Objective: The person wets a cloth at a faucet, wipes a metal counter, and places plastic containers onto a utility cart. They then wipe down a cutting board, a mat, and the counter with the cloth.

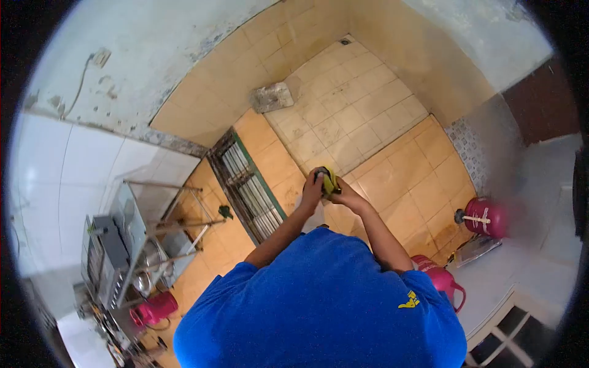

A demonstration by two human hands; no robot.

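A small yellow-green and dark bundle point(330, 181), perhaps a cloth or scrubbing pad, is between my two hands in front of my chest. My left hand point(313, 187) grips its left side, fingers curled over the dark part. On the other side, my right hand point(348, 195) closes round the lower right of the bundle. Its exact kind is too small to make out. Below the hands lies the tiled floor point(380, 190), and a pale object point(313, 218) shows partly beneath my left wrist.
A floor drain grate point(248, 190) runs to the left. Beyond it stand a metal rack point(159, 227) and a pink gas cylinder point(154, 308). A grey block point(272, 97) sits by the wall. More pink cylinders point(486, 218) are at right, and a dark scrap point(225, 212) lies near the rack.
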